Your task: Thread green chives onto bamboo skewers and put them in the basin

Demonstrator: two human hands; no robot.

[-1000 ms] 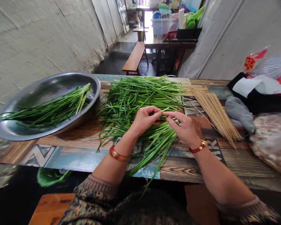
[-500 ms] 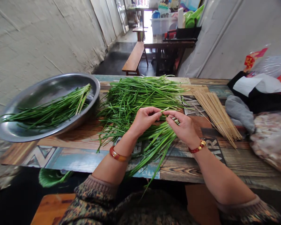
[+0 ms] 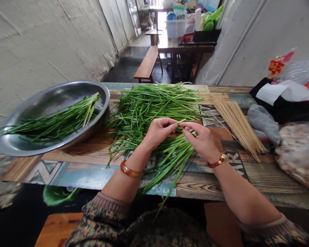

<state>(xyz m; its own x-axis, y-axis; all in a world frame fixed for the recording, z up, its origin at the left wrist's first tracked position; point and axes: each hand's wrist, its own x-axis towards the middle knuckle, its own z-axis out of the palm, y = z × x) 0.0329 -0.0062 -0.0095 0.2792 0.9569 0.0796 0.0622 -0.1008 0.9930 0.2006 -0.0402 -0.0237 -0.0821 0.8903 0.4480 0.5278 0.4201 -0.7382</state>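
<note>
My left hand pinches a thin green stalk of garlic chives between thumb and forefinger. Close beside it, my right hand is closed, its fingertips at the same stalk and its palm side around the pale ends of a bunch of garlic chives. That bunch hangs down over the table's front edge. Just beyond both hands lies a large pile of garlic chives. A metal basin at the left holds another bundle of chives, pale ends to the right.
Bamboo skewers lie right of the pile on the wood-patterned table. Farther right are a grey cloth and a clear plastic bag with pale contents. A bench and a second table stand behind.
Almost nothing differs. Both hands stay at the same spot with the chives, fingers barely shifted.
</note>
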